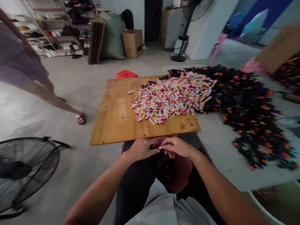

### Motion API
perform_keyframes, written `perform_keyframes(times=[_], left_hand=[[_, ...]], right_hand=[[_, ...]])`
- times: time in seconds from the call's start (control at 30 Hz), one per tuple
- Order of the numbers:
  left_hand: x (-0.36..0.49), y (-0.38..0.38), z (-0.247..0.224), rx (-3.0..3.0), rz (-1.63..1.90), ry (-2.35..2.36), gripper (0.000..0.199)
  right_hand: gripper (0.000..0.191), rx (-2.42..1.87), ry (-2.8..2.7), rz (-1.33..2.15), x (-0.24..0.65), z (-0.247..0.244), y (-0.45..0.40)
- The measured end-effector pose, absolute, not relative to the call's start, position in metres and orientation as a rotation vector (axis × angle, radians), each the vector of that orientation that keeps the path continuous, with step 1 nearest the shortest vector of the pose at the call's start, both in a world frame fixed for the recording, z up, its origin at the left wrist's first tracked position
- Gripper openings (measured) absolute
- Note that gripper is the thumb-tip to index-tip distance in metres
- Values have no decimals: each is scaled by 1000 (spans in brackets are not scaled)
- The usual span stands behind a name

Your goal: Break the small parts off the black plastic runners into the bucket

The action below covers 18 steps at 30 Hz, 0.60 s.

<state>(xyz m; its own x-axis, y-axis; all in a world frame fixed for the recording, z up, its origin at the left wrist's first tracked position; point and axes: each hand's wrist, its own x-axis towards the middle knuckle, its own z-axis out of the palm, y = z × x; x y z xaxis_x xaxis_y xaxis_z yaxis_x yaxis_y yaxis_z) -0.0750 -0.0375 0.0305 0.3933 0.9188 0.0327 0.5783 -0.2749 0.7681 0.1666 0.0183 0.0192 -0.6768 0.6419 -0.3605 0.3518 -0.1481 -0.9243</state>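
My left hand [142, 149] and my right hand [176, 147] meet just below the front edge of the wooden board [114, 111]. Between their fingertips is a small pale piece [161, 147], pinched by my right hand; whether my left fingers grip it too is unclear. Under them, in my lap area, a reddish basin [183, 172] holds small dark pieces. On the board lies a heap of small pink, white and yellow wrapped pieces [172, 97]. Black pieces with orange and blue bits [249, 109] spread behind it and to its right.
A grey table [219, 148] adjoins the board at right, with a pale bin [287, 202] below its edge. A floor fan [22, 169] stands at left. A person [9, 50] is at upper left. A red stool [126, 74] shows behind the board.
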Motion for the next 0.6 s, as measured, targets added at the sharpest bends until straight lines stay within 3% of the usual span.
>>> perform_keyframes(times=[0.07, 0.17, 0.27, 0.4, 0.6], left_hand=[[-70, -40, 22, 2039, 491, 1190, 35], [-61, -44, 2, 2094, 395, 1141, 49], [-56, -46, -12, 2102, 388, 1137, 47], [-60, -43, -17, 2058, 363, 1147, 43], [-61, -32, -8, 2044, 385, 1138, 37]], right_hand=[[37, -1413, -1887, 1663, 191, 19, 24], [35, -2029, -1695, 924, 245, 23, 44], [44, -2394, -1414, 455, 308, 32, 60], [60, -2683, -1181, 252, 368, 37, 58], [52, -2760, -1361, 225, 387, 12, 42]])
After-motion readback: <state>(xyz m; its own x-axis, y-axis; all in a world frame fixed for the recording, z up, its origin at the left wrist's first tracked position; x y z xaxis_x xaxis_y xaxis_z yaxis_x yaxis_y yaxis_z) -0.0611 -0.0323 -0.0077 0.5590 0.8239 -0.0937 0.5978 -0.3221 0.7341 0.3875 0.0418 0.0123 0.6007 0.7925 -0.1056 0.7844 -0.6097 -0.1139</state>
